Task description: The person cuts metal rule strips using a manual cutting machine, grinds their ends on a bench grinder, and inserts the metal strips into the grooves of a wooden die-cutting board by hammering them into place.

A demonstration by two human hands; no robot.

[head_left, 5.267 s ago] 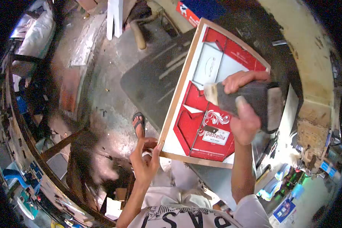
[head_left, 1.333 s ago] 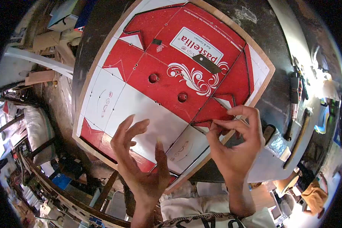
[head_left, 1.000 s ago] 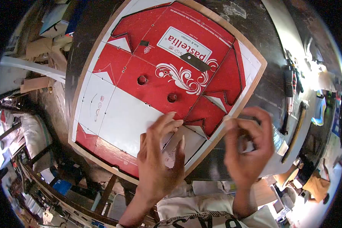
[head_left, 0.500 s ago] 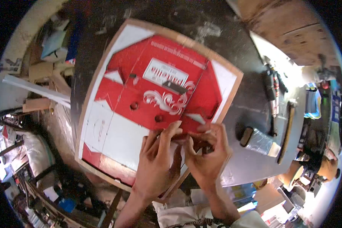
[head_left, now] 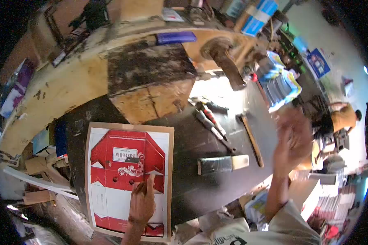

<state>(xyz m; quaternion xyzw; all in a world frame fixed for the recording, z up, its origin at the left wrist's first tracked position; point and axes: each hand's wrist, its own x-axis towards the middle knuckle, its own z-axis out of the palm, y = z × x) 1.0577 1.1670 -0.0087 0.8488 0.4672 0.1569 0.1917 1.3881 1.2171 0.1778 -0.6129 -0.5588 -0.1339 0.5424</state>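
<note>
A brown-edged board (head_left: pixel 170 163) lies on the dark worktable, with a red-and-white printed carton sheet (head_left: pixel 118 143) flat on it. The sheet has cut and fold lines, two dark round holes, dark patches and a "Pastellia" label. My left hand (head_left: pixel 142 204) rests over the sheet's right part, its index finger stretched toward a small white triangle and the other fingers bent and partly hidden. My right hand (head_left: pixel 292 134) is raised off to the right, away from the board. Motion smears its fingers, so whether it holds anything is unclear.
Right of the board lie a plastic-wrapped block (head_left: pixel 216 164), a wooden-handled hammer (head_left: pixel 251 141) and several hand tools (head_left: pixel 208 120). Behind stands a large wooden block (head_left: pixel 151 94), with a purple object (head_left: pixel 176 38) beyond it. Another person (head_left: pixel 342 118) is at the far right.
The view has swung rightward and up, so the board now appears lower left. My right hand has left the sheet and moved right. The left hand stays over the sheet.
</note>
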